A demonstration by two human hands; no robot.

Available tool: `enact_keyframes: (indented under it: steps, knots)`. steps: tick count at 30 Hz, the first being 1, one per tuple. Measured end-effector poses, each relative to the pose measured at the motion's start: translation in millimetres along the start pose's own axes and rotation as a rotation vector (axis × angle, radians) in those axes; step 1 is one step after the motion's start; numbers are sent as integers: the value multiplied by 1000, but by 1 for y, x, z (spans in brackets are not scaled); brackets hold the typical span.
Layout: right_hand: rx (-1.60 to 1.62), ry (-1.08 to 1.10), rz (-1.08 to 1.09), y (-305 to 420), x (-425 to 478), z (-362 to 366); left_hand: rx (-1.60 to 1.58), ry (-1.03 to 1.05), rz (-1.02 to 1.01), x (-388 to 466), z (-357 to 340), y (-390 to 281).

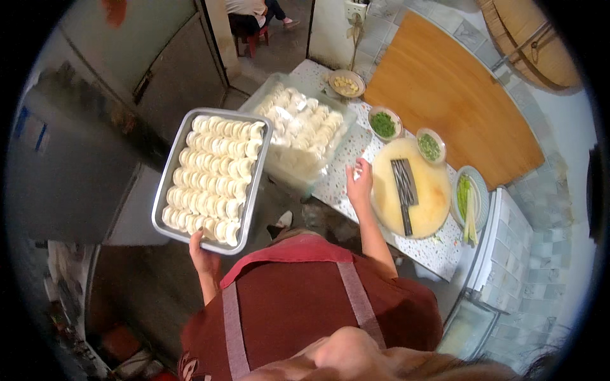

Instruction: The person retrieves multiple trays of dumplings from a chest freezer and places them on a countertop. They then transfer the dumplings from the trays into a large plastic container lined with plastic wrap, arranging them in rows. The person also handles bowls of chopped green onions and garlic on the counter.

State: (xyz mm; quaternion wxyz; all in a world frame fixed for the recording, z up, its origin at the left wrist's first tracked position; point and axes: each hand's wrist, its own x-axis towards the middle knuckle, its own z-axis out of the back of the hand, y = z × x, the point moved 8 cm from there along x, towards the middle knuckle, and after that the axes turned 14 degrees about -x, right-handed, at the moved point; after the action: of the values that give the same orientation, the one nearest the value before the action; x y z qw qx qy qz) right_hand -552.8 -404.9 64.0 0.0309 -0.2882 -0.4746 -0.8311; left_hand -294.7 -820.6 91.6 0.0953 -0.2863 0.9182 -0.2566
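Note:
My left hand (204, 257) grips the near edge of a rectangular metal tray (159, 200), its thumb over the rim. Rows of folded dumplings (209, 178) fill the tray. My right hand (360, 181) is over the speckled counter, left of a round cutting board (429, 209); its fingers are bent, with something small and white at them, too unclear to name. A dark cleaver (405, 190) lies on the board. Beyond the metal tray, a clear plastic container (295, 166) with more dumplings (305, 124) under shiny film stands partly on the counter.
Bowls of chopped greens (383, 125), chopped scallion (429, 146) and garlic cloves (346, 85) stand along the speckled counter (343, 166). A basket with scallions (469, 209) is at right. A large wooden board (452, 105) leans on the tiled wall. A seated person (248, 9) is beyond the doorway.

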Motion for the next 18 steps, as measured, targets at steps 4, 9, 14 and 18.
enact_keyframes:
  steps: [4,9,14,18]
  knots:
    - [-447,-78,119,-1,58,-38,27,-54,-70,4,16,16]
    - [-785,-48,195,-33,60,-49,11,-83,-119,0,37,37]
    - [-693,26,180,-27,45,-34,-48,-112,-115,-14,41,57]
    - [-233,141,208,-26,55,-72,-39,-106,-128,-18,45,56]
